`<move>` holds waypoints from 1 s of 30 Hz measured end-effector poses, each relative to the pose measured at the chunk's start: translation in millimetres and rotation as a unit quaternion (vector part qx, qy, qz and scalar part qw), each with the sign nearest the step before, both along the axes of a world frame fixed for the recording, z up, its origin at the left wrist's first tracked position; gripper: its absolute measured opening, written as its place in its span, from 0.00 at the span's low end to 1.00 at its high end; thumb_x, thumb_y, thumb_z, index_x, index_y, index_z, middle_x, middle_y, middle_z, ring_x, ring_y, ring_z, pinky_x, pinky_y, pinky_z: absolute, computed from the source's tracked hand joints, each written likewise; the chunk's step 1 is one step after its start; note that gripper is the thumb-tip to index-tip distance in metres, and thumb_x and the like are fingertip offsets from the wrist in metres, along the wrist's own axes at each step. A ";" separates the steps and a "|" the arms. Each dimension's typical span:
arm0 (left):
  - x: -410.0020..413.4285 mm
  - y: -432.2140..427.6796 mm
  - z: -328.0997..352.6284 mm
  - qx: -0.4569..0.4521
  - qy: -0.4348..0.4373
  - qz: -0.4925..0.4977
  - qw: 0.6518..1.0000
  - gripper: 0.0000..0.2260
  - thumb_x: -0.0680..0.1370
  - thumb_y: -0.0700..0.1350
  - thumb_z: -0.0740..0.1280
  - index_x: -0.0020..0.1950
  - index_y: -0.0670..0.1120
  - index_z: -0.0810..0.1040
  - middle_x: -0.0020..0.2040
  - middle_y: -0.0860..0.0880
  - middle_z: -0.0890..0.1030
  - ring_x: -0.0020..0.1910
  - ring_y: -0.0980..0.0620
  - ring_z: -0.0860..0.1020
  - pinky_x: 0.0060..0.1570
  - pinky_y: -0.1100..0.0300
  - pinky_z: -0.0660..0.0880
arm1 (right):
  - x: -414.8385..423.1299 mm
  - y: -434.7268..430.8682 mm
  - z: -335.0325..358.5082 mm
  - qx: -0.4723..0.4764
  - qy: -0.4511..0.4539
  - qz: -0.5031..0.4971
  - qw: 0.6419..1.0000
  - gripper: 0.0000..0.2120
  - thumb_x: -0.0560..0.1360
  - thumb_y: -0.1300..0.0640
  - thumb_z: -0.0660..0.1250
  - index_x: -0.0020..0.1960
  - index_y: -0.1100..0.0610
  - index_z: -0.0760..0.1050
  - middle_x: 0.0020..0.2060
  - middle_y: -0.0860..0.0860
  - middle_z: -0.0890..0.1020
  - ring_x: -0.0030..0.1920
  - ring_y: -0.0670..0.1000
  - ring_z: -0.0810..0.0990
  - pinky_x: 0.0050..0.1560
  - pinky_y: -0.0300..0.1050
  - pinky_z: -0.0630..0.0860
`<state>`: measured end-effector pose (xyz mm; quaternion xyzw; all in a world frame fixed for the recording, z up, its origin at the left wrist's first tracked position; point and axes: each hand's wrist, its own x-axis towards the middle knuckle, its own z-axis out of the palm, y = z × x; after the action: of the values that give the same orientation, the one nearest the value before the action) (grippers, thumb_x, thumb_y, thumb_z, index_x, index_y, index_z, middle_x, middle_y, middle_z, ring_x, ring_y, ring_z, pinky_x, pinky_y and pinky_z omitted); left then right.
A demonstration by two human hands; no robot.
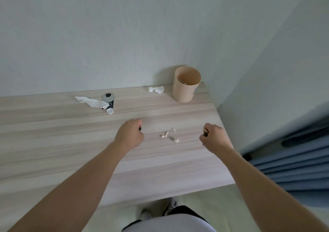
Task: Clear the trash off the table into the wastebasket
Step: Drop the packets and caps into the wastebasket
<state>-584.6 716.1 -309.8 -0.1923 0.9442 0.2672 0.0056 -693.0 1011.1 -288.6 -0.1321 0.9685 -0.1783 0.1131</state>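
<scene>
Three small crumpled foil wrappers (164,135) (173,129) (176,140) lie on the light wooden table (71,142) between my hands. My left hand (130,135) hovers left of them, fingers curled, nothing visible in it. My right hand (214,137) is to their right, with its fingers pinched on a small gold scrap (205,130). The beige wastebasket (187,92) stands upright at the table's far right corner. A crumpled white tissue (156,89) lies just left of it. A long twisted tissue (90,102), a small black can (109,99) and a white cap (110,111) sit at the far middle.
A wall runs along the table's far edge. The table's right edge is close beside my right hand, and blue curtain folds (293,160) hang beyond it. The near edge is by my legs and shoes (170,206).
</scene>
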 end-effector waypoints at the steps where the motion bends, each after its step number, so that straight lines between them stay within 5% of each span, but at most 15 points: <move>1: -0.3 1.3 4.1 -0.004 0.000 -0.005 1.000 0.07 0.67 0.35 0.63 0.40 0.47 0.72 0.41 0.48 0.75 0.41 0.44 0.73 0.37 0.57 0.65 | 1.3 1.1 5.8 -0.004 0.009 -0.003 1.000 0.04 0.68 0.60 0.63 0.37 0.60 0.68 0.34 0.56 0.77 0.35 0.58 0.76 0.30 0.45 0.70; 24: -133.7 67.6 112.2 -0.045 0.132 -0.011 0.990 0.02 0.69 0.37 0.66 0.37 0.43 0.75 0.36 0.46 0.77 0.36 0.45 0.74 0.36 0.54 0.71 | -127.7 37.6 115.8 -0.095 0.112 0.023 0.989 0.08 0.67 0.60 0.64 0.34 0.58 0.64 0.29 0.53 0.73 0.33 0.56 0.70 0.28 0.43 0.63; 30: -186.3 93.9 139.2 -0.045 0.144 0.016 0.988 0.03 0.68 0.37 0.66 0.37 0.44 0.75 0.36 0.47 0.77 0.36 0.47 0.75 0.35 0.55 0.72 | -189.0 48.0 142.8 -0.106 0.136 0.052 0.984 0.06 0.67 0.61 0.65 0.36 0.58 0.68 0.35 0.57 0.77 0.37 0.58 0.73 0.30 0.45 0.61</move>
<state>-770.8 810.0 -170.6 -0.1667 0.9430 0.2497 -0.1433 -882.0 1059.1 -145.8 -0.2164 0.9422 -0.2546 -0.0248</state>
